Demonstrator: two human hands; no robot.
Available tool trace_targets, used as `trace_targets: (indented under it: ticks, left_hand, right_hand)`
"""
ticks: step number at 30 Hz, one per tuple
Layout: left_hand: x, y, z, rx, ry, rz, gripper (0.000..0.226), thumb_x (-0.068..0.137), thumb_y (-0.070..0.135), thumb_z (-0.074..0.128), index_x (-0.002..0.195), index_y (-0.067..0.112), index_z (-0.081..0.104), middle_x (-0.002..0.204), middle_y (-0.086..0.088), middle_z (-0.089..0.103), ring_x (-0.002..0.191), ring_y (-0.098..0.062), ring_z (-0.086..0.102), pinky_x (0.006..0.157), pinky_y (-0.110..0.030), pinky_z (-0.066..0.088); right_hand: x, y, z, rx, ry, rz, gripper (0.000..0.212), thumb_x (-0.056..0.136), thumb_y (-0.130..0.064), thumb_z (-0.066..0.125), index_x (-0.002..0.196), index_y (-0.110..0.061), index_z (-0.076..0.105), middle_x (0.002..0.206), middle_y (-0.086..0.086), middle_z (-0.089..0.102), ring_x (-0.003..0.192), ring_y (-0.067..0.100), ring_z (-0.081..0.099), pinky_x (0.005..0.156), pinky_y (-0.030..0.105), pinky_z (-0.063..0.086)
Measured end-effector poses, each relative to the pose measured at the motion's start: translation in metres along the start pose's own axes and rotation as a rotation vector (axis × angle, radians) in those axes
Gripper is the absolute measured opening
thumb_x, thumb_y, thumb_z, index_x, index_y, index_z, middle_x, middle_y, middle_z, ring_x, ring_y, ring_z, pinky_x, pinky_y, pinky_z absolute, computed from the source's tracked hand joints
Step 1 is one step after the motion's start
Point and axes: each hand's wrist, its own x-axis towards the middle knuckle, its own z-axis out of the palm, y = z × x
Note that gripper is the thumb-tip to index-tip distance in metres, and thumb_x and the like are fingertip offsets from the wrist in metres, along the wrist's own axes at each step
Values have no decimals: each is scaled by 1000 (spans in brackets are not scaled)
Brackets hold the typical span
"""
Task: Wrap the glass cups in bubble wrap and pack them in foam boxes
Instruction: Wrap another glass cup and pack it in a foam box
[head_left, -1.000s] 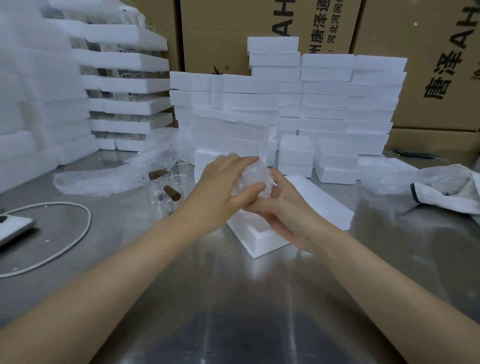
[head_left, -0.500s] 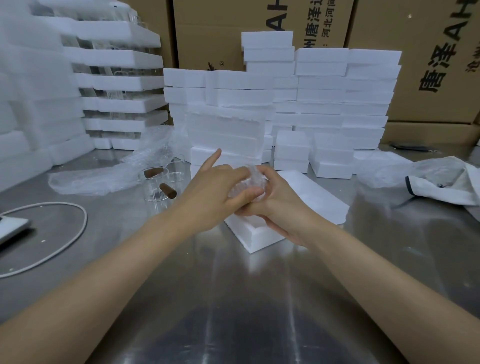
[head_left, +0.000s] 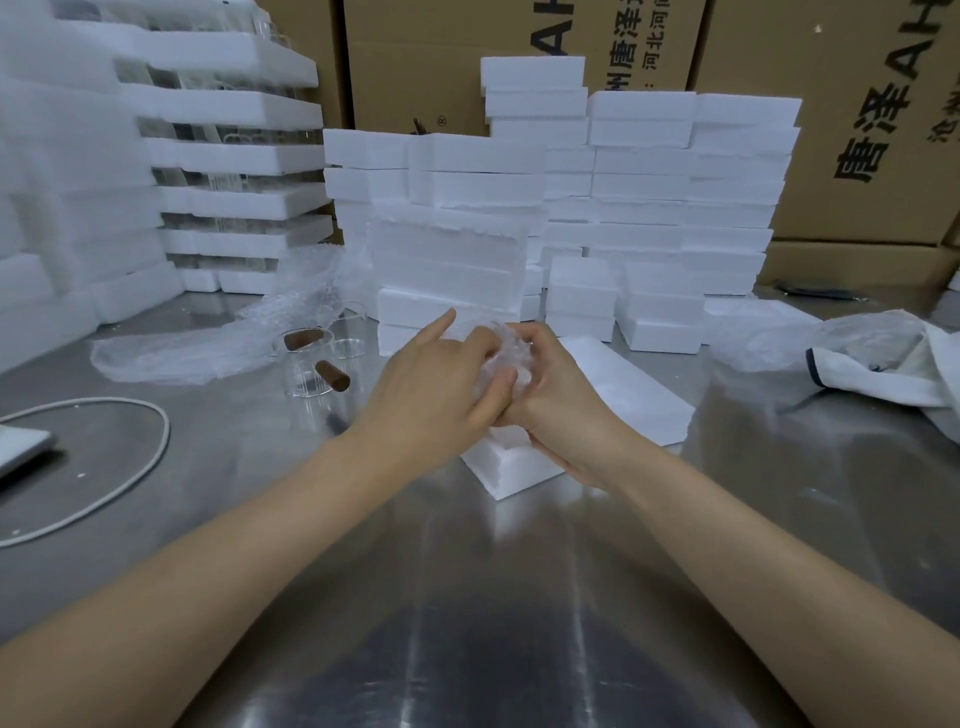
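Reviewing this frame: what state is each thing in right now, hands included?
Bubble-wrap bundle: held above the foam box by both hands, contents hidden.
Left hand: pinches the bundle, index finger extended.
Right hand: curled round the bundle.
Foam box: lying under the hands, inside hidden.
Glass cups: upright, unwrapped.
Bubble wrap sheet: loose, crumpled beside the cups.
Foam stacks: piled behind.

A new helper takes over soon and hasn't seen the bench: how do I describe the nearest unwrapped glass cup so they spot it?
On the steel table, look left of the left hand, in front of the crumpled bubble wrap sheet, where a few clear cups stand together. The nearest glass cup is the front one, upright, its stubby brown handle pointing right toward the hand.
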Motion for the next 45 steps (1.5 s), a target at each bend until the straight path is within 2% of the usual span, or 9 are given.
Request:
trace_targets:
  ticks: [5, 9, 11, 14, 19, 23, 34, 39, 45]
  left_hand:
    - [3, -3, -2, -15, -65, 33, 56, 90, 48, 23, 109, 12, 61, 66, -3, 64, 78, -18, 63, 120, -28, 3]
    - [-2, -7, -1, -187, 178, 39, 46, 95, 42, 33, 114, 8, 57, 108, -5, 59, 105, -15, 51, 119, -42, 9]
    - [-2, -4, 2, -389, 304, -185, 56, 95, 46, 45, 134, 7, 38, 134, -8, 36, 119, -8, 34, 114, -41, 18]
    - [5, -4, 1, -731, 10, -618, 85, 85, 70, 41, 148, 17, 21, 149, 3, 28, 136, -8, 24, 112, -36, 22]
    - [3, -4, 4, -892, -233, -584, 48, 102, 42, 24, 97, 16, 64, 74, 3, 74, 57, 0, 63, 61, -15, 48]
    - [-4, -5, 5, -734, -135, -517, 38, 103, 29, 27, 96, 12, 60, 75, -4, 72, 60, -10, 66, 59, -19, 49]
    - [0, -11, 1, -400, 157, -377, 29, 99, 17, 36, 79, 4, 54, 61, -13, 57, 64, -36, 62, 64, -42, 53]
    - [-2, -3, -1, -234, 168, -330, 40, 94, 13, 43, 59, 25, 27, 47, 5, 31, 49, -27, 36, 55, -34, 21]
    - [-6, 5, -2, -286, 133, -211, 23, 90, 36, 40, 71, 23, 40, 51, 12, 37, 60, -32, 51, 56, -36, 36]
  right_hand:
    - [2, 2, 0, -20, -12, -25, 69, 67, 16, 70, 118, -25, 47, 121, 8, 61, 103, 20, 65, 68, 20, 52]
    - [4, -1, 1, 33, 69, -36, 81, 55, -4, 82, 122, -31, 44, 130, 1, 57, 116, 21, 60, 94, 38, 52]
    - [4, -4, -1, 15, 172, -91, 88, 56, -7, 83, 126, -37, 40, 133, -5, 50, 120, 14, 54, 100, 38, 49]
    - [1, -6, -2, -58, 227, -192, 96, 66, 0, 80, 135, -43, 29, 132, -12, 44, 109, -5, 53, 88, 18, 50]
    - [-2, -7, 3, 67, 46, -155, 82, 66, -3, 66, 130, -39, 29, 132, 4, 47, 110, 17, 61, 92, 29, 50]
    - [4, -10, -1, 207, -45, -14, 59, 87, -22, 55, 141, -31, 32, 130, -2, 56, 105, 9, 62, 100, 31, 45]
    - [-7, -11, 7, -529, 60, -135, 56, 100, -42, 40, 151, -29, 22, 129, -6, 56, 114, 17, 56, 95, 26, 40]
    - [-10, -14, 7, -646, 129, -235, 43, 102, -32, 35, 143, -18, 36, 128, 5, 58, 109, 23, 58, 96, 36, 45]
    - [-8, -10, 6, -595, 244, -281, 30, 99, -11, 35, 117, -18, 58, 76, -8, 62, 60, 0, 59, 51, 6, 41]
